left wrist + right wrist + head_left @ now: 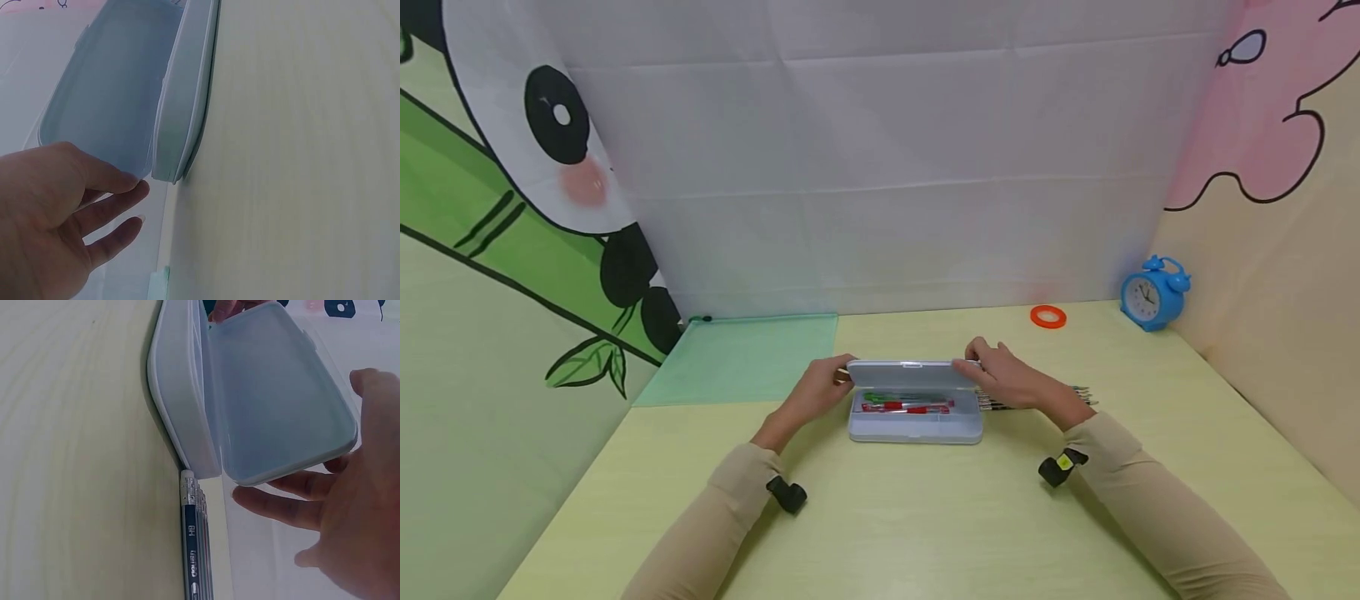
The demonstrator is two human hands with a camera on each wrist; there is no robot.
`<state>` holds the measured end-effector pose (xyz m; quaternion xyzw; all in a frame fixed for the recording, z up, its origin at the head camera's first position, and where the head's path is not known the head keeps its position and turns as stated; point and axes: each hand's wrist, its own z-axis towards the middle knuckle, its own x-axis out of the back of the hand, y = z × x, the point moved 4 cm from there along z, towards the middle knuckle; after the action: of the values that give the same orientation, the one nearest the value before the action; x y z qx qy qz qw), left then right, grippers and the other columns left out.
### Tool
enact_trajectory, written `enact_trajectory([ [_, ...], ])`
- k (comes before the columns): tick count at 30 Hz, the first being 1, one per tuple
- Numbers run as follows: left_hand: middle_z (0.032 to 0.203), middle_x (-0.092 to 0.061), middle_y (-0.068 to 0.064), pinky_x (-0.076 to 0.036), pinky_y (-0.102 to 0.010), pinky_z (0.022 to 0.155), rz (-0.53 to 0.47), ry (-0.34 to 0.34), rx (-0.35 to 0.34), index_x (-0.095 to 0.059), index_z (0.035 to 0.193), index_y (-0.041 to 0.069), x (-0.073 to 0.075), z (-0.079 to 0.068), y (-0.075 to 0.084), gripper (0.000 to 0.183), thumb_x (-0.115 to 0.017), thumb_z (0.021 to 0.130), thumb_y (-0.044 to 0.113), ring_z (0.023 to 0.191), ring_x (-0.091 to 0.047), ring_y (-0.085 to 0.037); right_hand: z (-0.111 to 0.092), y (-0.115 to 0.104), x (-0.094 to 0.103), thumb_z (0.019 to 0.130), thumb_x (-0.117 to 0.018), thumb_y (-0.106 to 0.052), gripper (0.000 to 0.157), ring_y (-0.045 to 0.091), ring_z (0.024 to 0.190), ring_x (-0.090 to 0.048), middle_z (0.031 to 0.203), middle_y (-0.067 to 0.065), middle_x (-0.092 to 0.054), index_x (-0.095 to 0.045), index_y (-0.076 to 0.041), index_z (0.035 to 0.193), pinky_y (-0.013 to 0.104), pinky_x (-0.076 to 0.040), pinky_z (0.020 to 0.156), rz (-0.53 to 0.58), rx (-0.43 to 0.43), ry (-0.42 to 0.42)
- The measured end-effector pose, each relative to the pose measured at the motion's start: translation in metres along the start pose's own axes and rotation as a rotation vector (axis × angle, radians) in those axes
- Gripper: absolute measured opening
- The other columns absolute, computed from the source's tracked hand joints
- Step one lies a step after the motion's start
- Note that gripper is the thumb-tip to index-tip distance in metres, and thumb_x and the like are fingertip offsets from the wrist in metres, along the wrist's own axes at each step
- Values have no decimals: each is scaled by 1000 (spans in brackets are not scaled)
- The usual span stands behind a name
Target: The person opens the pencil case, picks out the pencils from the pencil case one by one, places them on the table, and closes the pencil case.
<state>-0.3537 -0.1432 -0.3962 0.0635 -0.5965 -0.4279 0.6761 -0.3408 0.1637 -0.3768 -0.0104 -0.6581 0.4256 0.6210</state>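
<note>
A pale blue-white pencil case (916, 429) lies on the table with its lid (910, 375) raised. Green and red pens (906, 407) are inside. My left hand (820, 385) is at the lid's left edge, thumb and forefinger pinching its corner in the left wrist view. At the lid's opposite corner, my right hand (350, 506) touches it with fairly straight fingers, the thumb near the upper edge. Several dark pencils (192, 550) with white erasers lie against the case's right end, partly hidden by the right hand in the head view.
A green translucent mat or pouch (745, 358) lies at the back left of the table. Toward the back right are an orange-red ring (1048, 317) and a blue alarm clock (1153, 296). A white cloth (887, 167) hangs behind the table.
</note>
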Motion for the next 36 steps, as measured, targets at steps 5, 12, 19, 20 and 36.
enact_trajectory([
  [5,113,-71,-11,-56,-37,84,15,-43,-14,-71,116,2,1,-1,-1,26,-66,92,-6,98,-70,-26,-2,2,-1,105,-45,-45,35,22,95,-55,109,6,-63,-51,-10,104,38,-43,78,75,-21,-59],
  [12,120,-68,-10,-51,-44,92,38,-186,-40,-70,121,6,9,-6,-1,42,-48,91,-15,110,-64,-28,-5,5,-2,100,-57,-45,32,21,106,-58,119,4,-63,-54,-14,96,40,-46,87,142,-18,-147],
  [19,121,-61,-8,-44,-45,97,-179,-291,81,-60,116,8,10,-9,-2,26,-42,108,26,113,-56,-24,-4,8,-4,93,-68,-42,33,23,110,-56,122,5,-60,-51,-13,95,44,-45,92,175,26,-166],
  [20,123,-60,-7,-43,-45,98,-194,-308,93,-59,116,10,9,-9,-2,27,-48,106,32,114,-55,-24,-3,8,-4,92,-70,-41,34,24,110,-55,123,6,-59,-51,-13,96,44,-45,92,173,35,-164],
  [36,124,-55,-1,-40,-44,94,-78,-449,54,-54,98,16,5,-16,7,47,-89,74,36,119,-50,-23,-3,-1,-15,78,-85,-38,42,24,107,-54,126,9,-61,-55,-11,92,38,-44,88,22,106,-199],
])
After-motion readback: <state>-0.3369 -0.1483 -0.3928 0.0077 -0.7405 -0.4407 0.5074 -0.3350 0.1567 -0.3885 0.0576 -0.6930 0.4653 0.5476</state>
